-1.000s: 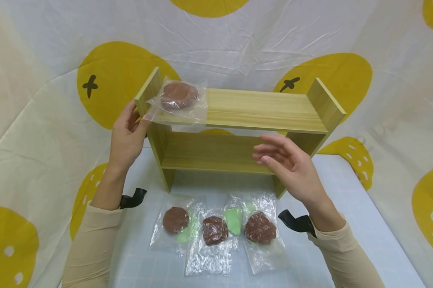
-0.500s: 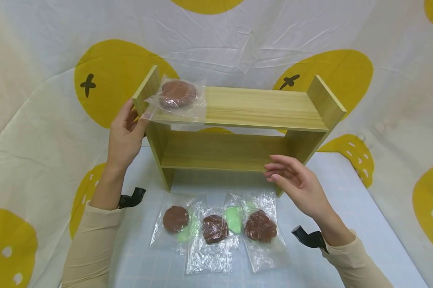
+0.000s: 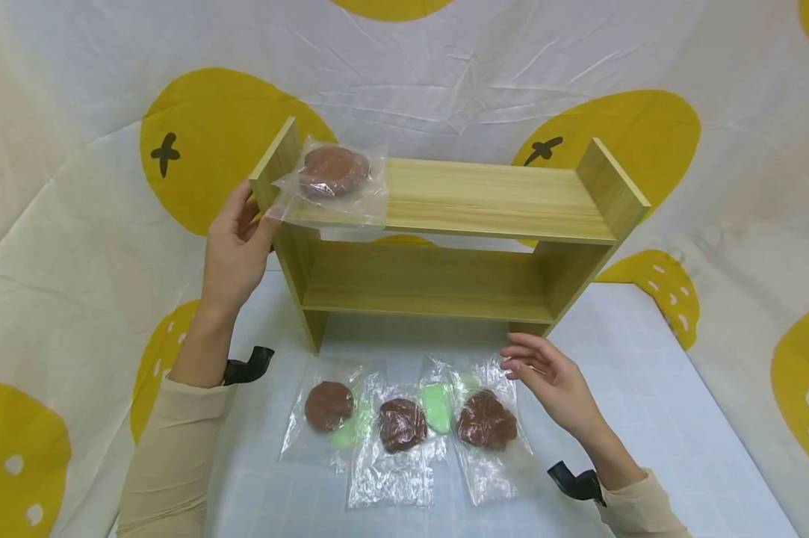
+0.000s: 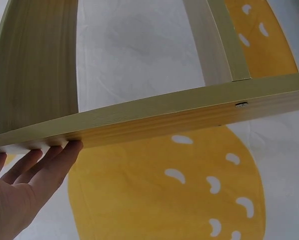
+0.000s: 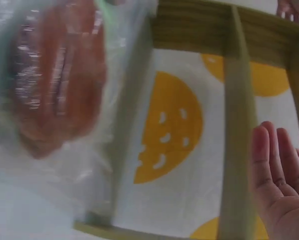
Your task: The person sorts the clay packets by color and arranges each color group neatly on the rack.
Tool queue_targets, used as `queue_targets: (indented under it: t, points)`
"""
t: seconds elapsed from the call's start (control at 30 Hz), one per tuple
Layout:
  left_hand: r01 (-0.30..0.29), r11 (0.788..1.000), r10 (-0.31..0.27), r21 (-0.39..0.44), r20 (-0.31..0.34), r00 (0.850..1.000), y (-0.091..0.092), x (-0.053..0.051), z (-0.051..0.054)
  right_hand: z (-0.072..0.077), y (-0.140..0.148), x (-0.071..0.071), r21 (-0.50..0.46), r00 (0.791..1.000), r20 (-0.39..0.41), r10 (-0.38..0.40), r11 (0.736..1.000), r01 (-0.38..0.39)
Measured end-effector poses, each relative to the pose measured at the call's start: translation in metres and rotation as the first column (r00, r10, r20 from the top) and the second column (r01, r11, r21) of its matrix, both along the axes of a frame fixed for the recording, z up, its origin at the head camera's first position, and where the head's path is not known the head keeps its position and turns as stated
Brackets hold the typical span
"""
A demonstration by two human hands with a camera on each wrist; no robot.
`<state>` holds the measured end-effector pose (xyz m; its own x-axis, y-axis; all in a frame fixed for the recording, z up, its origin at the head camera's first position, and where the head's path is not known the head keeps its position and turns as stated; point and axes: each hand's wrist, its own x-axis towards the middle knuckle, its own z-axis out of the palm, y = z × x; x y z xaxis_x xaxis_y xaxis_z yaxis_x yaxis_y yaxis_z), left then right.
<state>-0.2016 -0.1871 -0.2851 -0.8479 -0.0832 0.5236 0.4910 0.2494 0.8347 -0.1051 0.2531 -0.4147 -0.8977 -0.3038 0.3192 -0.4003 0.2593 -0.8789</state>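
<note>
A small two-tier wooden shelf (image 3: 498,198) stands at the back of the table. My left hand (image 3: 234,250) touches the outer face of its left side panel; in the left wrist view its fingers (image 4: 54,162) are nearly straight against the wood. A clear bag with a brown round patty (image 3: 335,170) lies at the left end of the top board, one corner near my left thumb. My right hand (image 3: 548,385), fingers loosely bent and holding nothing, hovers beside the right bagged brown lump (image 3: 487,421). In the right wrist view this hand (image 5: 284,190) shows its palm.
Two more bagged brown patties, the left one (image 3: 329,406) and the middle one (image 3: 402,424), lie in front of the shelf. Pale green flat pieces (image 3: 436,408) show between them. A white curtain with yellow shapes (image 3: 444,67) hangs behind the pale checked table (image 3: 646,373).
My right hand has come down and toward me, from in front of the lower board to beside the right bag. My left hand has stayed at the shelf's side.
</note>
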Motion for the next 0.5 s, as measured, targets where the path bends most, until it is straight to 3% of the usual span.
queue_targets:
  t: [0.33, 0.5]
  points:
    - [0.012, 1.000, -0.012, 0.018, 0.003, 1.000, 0.000, 0.000, 0.002, -0.042, 0.016, 0.010, 0.075, 0.976, 0.202, -0.087, 0.994, 0.073]
    - [0.008, 1.000, -0.008, 0.020, 0.028, 1.000, 0.001, 0.001, 0.002, -0.054, 0.024, 0.013, 0.145, 0.946, 0.298, -0.126, 0.986, 0.085]
